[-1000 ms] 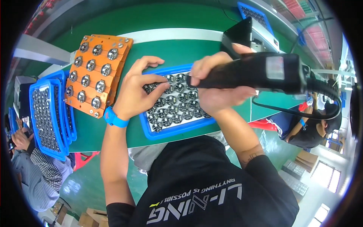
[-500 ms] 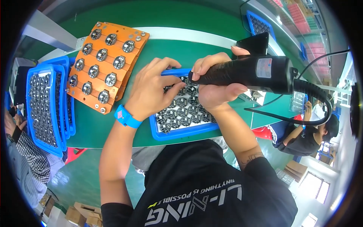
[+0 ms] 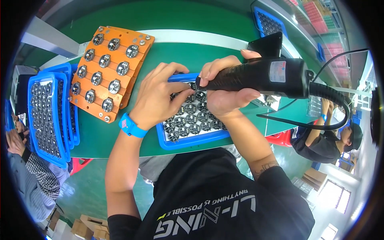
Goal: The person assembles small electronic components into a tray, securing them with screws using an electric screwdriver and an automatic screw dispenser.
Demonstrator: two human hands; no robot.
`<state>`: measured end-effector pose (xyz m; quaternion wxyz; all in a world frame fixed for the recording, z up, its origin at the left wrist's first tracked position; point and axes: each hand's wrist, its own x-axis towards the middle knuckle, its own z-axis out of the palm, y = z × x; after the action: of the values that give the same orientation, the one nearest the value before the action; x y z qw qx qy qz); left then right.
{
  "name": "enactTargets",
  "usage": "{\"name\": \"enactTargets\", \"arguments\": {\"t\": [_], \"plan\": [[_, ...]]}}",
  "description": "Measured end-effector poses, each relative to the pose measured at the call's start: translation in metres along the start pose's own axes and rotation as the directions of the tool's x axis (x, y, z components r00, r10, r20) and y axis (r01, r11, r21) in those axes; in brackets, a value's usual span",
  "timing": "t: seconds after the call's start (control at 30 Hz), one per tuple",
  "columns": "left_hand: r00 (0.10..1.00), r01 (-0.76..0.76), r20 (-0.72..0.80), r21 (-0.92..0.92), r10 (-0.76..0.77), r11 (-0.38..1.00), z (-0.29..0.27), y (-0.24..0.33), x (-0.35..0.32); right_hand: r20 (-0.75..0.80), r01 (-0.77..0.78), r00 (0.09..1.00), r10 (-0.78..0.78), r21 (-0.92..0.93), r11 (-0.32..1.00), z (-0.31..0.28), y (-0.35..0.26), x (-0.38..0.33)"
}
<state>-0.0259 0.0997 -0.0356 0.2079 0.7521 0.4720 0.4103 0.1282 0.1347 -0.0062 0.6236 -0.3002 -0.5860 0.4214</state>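
**Now both hands work over the blue tray**

Here, compared with 1 second ago, your left hand [image 3: 160, 100] has slid toward 3 o'clock, so its fingers [image 3: 182, 94] press the small round parts beside the tool tip; that suggests you are steadying the next part. Your right hand [image 3: 228, 94] wraps tightly around 1 black powered screwdriver [image 3: 260, 76], its tip down in the blue tray [image 3: 192, 140] at the middle of the green surface [image 3: 104, 136]. At 10 o'clock lies 1 orange fixture plate [image 3: 105, 74] showing 11 round parts. At 9 o'clock sits a stack of blue trays [image 3: 48, 116], at least 2.
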Motion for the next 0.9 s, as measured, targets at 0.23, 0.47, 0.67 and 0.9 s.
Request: {"name": "enactTargets", "arguments": {"t": [0.23,0.47,0.67,0.9], "plan": [[0.999,-0.011,0.035,0.006,0.011,1.0,-0.003,0.004,0.005,0.04,-0.001,0.999,0.001,0.017,1.0,-0.003,0.005,0.001],[1.0,-0.006,0.02,0.011,0.006,1.0,-0.003,0.004,0.005,0.108,0.006,0.994,-0.019,0.113,0.994,0.003,0.009,0.011],[1.0,-0.009,0.02,0.024,0.009,1.0,-0.003,0.009,0.008,0.113,0.042,0.992,-0.055,0.116,0.992,0.001,0.012,0.012],[0.997,-0.022,0.071,0.005,0.022,1.0,0.001,0.01,0.017,-0.144,0.047,0.988,-0.048,-0.008,0.999,-0.013,-0.029,0.032]]}}
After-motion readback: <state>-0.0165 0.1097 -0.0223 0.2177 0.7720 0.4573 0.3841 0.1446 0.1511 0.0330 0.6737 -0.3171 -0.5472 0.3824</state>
